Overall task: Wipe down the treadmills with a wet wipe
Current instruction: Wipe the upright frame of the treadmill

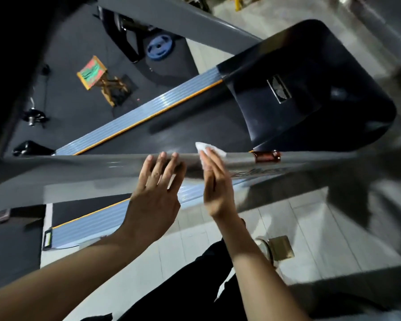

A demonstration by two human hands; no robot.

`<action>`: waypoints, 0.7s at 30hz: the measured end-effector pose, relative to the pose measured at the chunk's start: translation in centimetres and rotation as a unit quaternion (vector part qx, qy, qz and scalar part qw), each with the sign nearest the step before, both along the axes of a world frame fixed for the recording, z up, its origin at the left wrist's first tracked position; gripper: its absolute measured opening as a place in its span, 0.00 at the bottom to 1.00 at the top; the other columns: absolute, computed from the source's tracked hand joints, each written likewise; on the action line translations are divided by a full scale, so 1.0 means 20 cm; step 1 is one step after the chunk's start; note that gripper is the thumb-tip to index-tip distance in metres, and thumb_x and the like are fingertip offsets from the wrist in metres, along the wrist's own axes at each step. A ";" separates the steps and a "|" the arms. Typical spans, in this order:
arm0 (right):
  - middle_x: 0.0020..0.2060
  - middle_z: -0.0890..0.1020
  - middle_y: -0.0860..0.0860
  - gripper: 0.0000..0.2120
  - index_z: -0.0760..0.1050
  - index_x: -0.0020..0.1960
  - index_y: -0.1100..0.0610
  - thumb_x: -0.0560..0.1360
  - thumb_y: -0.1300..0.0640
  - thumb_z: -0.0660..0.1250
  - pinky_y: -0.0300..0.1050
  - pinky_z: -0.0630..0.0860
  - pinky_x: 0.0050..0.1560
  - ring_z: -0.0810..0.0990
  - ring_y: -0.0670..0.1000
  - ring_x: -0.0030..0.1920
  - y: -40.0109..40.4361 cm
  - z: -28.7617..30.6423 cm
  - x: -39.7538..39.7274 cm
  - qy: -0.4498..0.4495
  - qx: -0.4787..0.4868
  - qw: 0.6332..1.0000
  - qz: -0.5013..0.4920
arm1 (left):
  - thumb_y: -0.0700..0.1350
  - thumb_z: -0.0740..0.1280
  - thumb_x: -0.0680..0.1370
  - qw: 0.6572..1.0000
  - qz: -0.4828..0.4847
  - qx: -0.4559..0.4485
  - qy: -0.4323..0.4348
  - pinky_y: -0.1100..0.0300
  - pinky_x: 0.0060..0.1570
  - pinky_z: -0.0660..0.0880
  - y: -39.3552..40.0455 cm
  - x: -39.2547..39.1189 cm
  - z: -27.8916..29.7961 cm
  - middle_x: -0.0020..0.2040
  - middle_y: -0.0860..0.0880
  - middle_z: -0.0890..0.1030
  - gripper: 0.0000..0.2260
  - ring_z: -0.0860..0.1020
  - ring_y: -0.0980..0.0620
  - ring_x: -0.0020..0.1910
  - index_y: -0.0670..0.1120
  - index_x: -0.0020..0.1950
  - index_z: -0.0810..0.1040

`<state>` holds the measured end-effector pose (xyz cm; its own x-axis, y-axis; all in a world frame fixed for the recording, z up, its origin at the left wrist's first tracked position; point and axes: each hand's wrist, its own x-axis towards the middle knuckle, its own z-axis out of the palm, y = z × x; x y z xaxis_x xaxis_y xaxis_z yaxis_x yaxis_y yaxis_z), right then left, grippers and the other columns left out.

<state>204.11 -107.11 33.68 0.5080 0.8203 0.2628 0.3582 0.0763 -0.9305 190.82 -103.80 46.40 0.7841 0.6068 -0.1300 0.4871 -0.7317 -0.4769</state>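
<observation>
Gym flooring lies below the grey treadmill rail [90, 167]. My left hand [156, 181] rests spread on it; my right hand [215, 181], fingers straight, presses the wet wipe [206, 149] there. Flat pressure could let the wipe slip off.

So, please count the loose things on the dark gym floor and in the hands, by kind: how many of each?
Wipe, pressed on the grey rail by the right hand: 1
Weight plate, blue: 1
Folding stool: 1
Total: 3
The left hand holds nothing.
</observation>
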 end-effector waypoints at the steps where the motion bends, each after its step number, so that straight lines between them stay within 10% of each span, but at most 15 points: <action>1: 0.74 0.71 0.54 0.23 0.69 0.75 0.62 0.85 0.58 0.47 0.51 0.62 0.77 0.65 0.51 0.77 0.00 0.03 -0.01 -0.016 0.003 1.000 0.020 | 0.41 0.67 0.73 1.000 0.007 0.006 -0.001 0.35 0.77 0.55 0.00 -0.02 0.03 0.80 0.37 0.61 0.32 0.61 0.34 0.78 0.40 0.78 0.67; 8: 0.75 0.69 0.58 0.25 0.68 0.74 0.66 0.86 0.52 0.48 0.60 0.64 0.74 0.65 0.54 0.77 -0.03 -0.15 0.12 0.076 -0.080 0.989 -0.097 | 0.42 0.68 0.72 0.998 0.050 0.029 -0.030 0.33 0.76 0.56 -0.02 -0.22 0.21 0.80 0.37 0.61 0.32 0.60 0.33 0.79 0.43 0.77 0.70; 16: 0.76 0.67 0.55 0.21 0.66 0.76 0.64 0.83 0.66 0.55 0.57 0.62 0.76 0.63 0.54 0.78 0.09 0.61 -0.47 -0.016 0.143 0.980 0.134 | 0.44 0.57 0.76 0.994 0.070 0.056 -0.062 0.34 0.76 0.57 -0.07 -0.46 0.31 0.82 0.41 0.58 0.28 0.56 0.39 0.81 0.45 0.78 0.68; 21: 0.74 0.72 0.49 0.20 0.70 0.75 0.59 0.85 0.61 0.51 0.55 0.65 0.74 0.67 0.49 0.75 0.12 0.35 -0.24 -0.061 0.066 0.994 0.064 | 0.41 0.64 0.76 0.987 0.097 0.065 -0.107 0.34 0.76 0.57 -0.08 -0.60 0.43 0.82 0.41 0.56 0.29 0.54 0.38 0.82 0.43 0.78 0.68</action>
